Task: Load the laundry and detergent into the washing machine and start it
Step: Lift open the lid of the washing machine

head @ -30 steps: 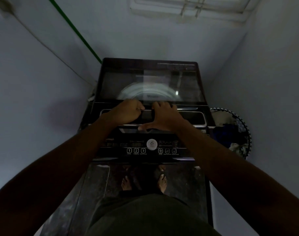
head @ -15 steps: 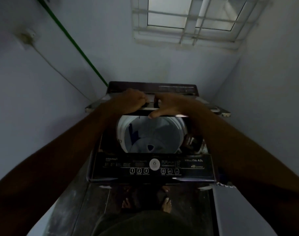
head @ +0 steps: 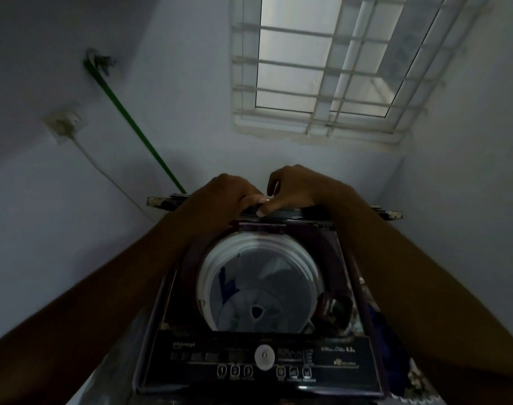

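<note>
Nearest, the washing machine shows its glossy dark control panel with a round white dial. Beyond it the smooth pale drum gapes, circular. Farther back, the left hand and right hand curl around the raised lid, gripping its front edge side by side.

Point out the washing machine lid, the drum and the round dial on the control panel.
lid (head: 287, 212): head view, on its dark front edge, right of the hands.
drum (head: 261, 290): head view, on the pale inner wall.
dial (head: 264, 357): head view, on the middle of the white knob.
</note>
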A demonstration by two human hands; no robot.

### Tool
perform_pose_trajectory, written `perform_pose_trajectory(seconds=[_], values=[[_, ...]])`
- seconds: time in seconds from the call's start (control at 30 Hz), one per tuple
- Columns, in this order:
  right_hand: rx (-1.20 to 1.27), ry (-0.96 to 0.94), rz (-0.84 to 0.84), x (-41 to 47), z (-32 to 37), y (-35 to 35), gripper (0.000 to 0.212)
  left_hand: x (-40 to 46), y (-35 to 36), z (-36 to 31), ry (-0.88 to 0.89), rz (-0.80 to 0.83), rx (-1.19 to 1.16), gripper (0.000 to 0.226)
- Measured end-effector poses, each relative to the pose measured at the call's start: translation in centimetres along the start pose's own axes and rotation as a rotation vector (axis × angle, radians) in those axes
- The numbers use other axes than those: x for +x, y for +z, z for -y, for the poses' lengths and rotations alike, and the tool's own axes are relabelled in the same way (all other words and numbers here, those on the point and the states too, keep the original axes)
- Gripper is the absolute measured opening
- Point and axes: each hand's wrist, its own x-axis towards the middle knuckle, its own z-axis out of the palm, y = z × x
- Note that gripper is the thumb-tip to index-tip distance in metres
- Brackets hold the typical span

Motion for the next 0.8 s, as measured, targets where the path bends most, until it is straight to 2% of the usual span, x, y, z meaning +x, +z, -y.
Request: perform_pose_trajectory(seconds=[0.07,0.17,0.27,0.33,0.43,0.5,0.6,0.8], values=[[0.041,-0.004,-0.044,0.5,-0.1,-1.2,0.074,0.5,-0.2,0.5,0.050,-0.104,0.003,0.031],[0.115,-0.023,-0.156,1.1,-0.3,-3.0,0.062,2.0,-0.8,1.2,0.056,-0.241,0.033,0.031],[0.124,-0.063,-0.220,1.9,-0.3,-4.0,0.053,4.2,-1.5,1.4,0.028,-0.250,0.117,0.022],[0.100,-0.077,-0.275,2.6,-0.4,-4.2,0.049,5.6,-2.0,1.8,0.047,-0.282,0.157,0.024],[0.031,-0.127,-0.418,3.5,-0.9,-3.8,0.042,7.3,-2.6,2.6,0.065,-0.344,0.190,0.014],[-0.051,-0.187,-0.525,4.1,-1.3,-3.3,0.036,8.7,-2.7,3.3,0.072,-0.351,0.242,0.008],[-0.221,-0.227,-0.631,5.2,-1.7,-2.7,0.042,10.8,-2.7,4.6,0.022,-0.291,0.301,0.013],[-0.302,-0.178,-0.604,7.5,-2.0,-3.8,0.052,14.1,-2.9,5.8,-0.073,-0.242,0.353,0.014]])
